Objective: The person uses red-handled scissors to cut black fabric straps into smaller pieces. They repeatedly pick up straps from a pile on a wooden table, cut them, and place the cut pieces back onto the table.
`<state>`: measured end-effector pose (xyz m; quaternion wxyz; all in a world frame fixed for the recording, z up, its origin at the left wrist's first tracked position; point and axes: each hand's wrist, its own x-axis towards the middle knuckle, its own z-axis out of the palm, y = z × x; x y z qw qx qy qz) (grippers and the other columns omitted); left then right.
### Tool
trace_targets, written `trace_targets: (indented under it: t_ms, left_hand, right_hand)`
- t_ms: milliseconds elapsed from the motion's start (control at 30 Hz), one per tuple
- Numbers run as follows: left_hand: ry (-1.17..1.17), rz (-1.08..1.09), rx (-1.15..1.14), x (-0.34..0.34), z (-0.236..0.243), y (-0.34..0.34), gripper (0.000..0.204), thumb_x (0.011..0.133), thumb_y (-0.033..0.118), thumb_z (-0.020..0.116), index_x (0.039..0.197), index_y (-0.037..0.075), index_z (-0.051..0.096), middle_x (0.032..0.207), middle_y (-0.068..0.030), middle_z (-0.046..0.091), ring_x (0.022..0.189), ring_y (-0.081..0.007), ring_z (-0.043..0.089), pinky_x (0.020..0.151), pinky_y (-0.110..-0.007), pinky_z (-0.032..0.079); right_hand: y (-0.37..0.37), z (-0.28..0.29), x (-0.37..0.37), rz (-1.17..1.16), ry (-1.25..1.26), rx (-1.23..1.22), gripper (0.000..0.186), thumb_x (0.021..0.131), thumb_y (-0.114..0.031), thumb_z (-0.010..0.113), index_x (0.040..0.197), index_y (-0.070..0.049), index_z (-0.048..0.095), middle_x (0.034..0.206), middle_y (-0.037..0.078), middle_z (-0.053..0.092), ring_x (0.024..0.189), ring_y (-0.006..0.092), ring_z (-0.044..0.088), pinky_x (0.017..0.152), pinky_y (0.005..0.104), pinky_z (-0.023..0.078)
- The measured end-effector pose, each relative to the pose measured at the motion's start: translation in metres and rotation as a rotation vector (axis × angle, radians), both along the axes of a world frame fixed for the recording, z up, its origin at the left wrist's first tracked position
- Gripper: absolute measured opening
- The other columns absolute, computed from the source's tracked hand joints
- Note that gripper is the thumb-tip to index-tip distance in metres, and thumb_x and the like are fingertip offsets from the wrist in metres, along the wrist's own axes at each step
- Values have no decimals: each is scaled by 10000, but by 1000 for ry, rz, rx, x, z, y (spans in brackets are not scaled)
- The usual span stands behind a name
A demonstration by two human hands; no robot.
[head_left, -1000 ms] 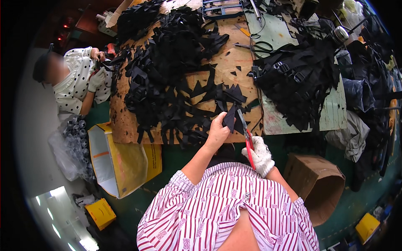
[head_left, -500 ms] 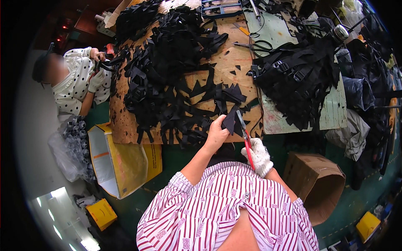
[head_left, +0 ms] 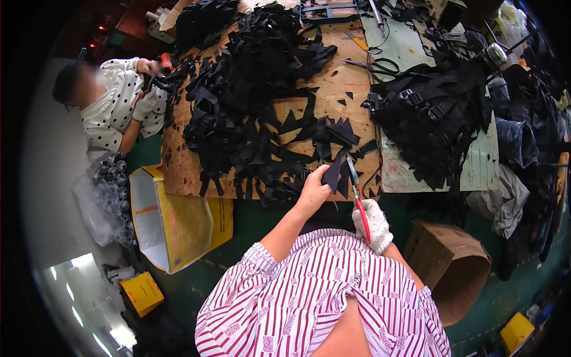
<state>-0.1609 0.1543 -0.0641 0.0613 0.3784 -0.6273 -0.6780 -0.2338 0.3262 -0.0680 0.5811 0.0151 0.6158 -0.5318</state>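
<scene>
One nubby white knit glove (head_left: pixel 380 235) covers the right hand (head_left: pixel 371 224), clamped round slim red-handled cutters (head_left: pixel 358 197), blades (head_left: pixel 352 169) pointing away. Apart from it, the bare left hand (head_left: pixel 313 191) reaches forward, pinching a flat, pointed black fabric piece (head_left: pixel 334 174) beside the blades, over the wooden tabletop's (head_left: pixel 331 88) near edge. Beyond, black strips (head_left: pixel 256 71) lie in ragged heaps.
</scene>
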Motion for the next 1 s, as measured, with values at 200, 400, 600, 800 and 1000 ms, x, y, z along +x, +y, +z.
trace_targets:
  t_ms: [200,400,600,800,1000]
  left_hand:
    - [72,-126,78,17,-8,-4,299,828,130,614,1094,28,522,888,9,531,759,-55,490,661,-199,412]
    - [84,-117,-234,33,24,-29,410,752,-33,582,1152,15,512,988,-21,542,870,-95,519,739,-222,439]
    - [255,578,-910,42,121,-80,313,960,281,465,807,19,543,933,-63,595,927,-166,540,989,-311,318]
    - [621,476,-676,71,160,-109,250,940,264,507,854,32,546,745,-25,541,722,-132,557,792,-295,437]
    - [1,-236,-1143,-35,50,-88,232,680,-73,589,894,5,635,821,-124,580,783,-275,589,685,-320,453]
  right_hand:
    - [7,-8,-13,-270,12,-178,389,854,-309,608,1091,-56,432,661,-4,463,449,71,414,374,197,371]
    - [15,-9,-22,-211,103,-102,288,862,-164,569,1047,6,428,657,17,486,420,72,427,371,201,383]
    - [15,-11,-16,-222,83,-56,289,859,-167,582,1036,5,432,647,10,478,415,69,420,369,200,377]
    - [16,-12,-15,-245,91,-64,301,852,-163,600,1038,4,433,682,12,497,440,63,435,376,202,383]
    - [17,-14,-15,-258,102,-91,328,851,-178,615,1051,8,434,688,13,506,444,61,441,383,198,385]
